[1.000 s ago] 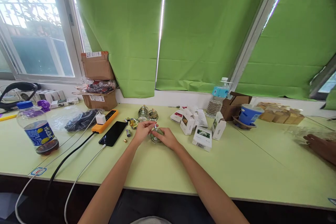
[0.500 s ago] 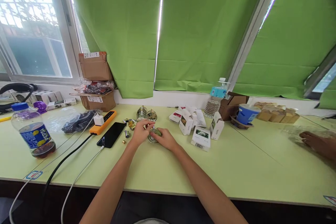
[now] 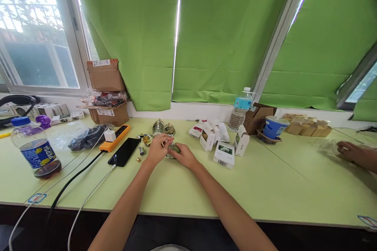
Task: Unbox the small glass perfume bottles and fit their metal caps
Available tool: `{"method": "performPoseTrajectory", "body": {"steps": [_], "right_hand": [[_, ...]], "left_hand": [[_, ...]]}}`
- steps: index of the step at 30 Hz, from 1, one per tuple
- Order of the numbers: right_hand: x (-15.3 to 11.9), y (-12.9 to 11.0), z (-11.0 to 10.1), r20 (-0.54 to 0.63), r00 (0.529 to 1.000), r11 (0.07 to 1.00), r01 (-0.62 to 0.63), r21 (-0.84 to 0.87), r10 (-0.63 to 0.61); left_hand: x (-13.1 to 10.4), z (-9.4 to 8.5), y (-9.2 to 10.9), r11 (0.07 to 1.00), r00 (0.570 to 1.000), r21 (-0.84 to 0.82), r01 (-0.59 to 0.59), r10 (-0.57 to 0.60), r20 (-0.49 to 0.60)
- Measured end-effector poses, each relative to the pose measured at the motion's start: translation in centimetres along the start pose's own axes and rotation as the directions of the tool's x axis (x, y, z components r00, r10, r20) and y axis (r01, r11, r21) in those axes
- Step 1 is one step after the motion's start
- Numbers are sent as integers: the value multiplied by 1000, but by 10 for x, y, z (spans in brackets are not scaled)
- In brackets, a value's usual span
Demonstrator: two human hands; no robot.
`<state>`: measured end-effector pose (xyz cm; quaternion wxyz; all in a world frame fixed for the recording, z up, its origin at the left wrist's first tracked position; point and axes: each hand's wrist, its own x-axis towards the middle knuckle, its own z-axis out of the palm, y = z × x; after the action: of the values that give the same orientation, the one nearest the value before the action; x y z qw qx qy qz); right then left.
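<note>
My right hand (image 3: 185, 156) is closed around a small round glass bottle (image 3: 171, 155) on the table, its thumb across the glass. Over the bottle's top, my left hand (image 3: 159, 149) is pinched closed; whatever sits between those fingertips is too small to make out. Just behind my hands are two ornate round glass pieces with gold-coloured patterning, one upright (image 3: 158, 126) and one more to the right (image 3: 169, 129). Several small gold and silver caps (image 3: 145, 138) lie left of my left hand, with a silver one (image 3: 141, 151) and a tiny gold piece (image 3: 138, 159) nearer me.
Left are a black phone (image 3: 124, 152), an orange power strip (image 3: 118, 138), cables and a Pepsi bottle (image 3: 39, 157). Small white boxes (image 3: 224, 154), a water bottle (image 3: 238, 115) and a blue cup (image 3: 273, 127) stand right. Another person's hand (image 3: 355, 153) touches clear plastic at far right.
My hands stay at the glass bottle with only slight finger movement. The view has shifted a little, and the other person's hand at far right has changed its pose.
</note>
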<state>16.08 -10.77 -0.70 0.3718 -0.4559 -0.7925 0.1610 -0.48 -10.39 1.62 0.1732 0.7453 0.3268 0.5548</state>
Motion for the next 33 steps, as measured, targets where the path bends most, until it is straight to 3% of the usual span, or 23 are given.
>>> {"method": "performPoseTrajectory", "body": {"steps": [5, 9, 25, 33], "right_hand": [[1, 1, 0, 18, 999, 999, 34, 10, -35], [0, 2, 0, 8, 1000, 1000, 28, 9, -28], [2, 1, 0, 22, 999, 999, 37, 11, -37], [3, 4, 1, 12, 999, 999, 35, -1, -35]], "left_hand": [[-4, 0, 5, 987, 995, 130, -100, 95, 37], [-4, -1, 7, 980, 991, 144, -135, 130, 45], [-10, 0, 18, 1000, 1000, -6, -1, 1, -9], [-11, 0, 12, 994, 1000, 100, -30, 30, 6]]}}
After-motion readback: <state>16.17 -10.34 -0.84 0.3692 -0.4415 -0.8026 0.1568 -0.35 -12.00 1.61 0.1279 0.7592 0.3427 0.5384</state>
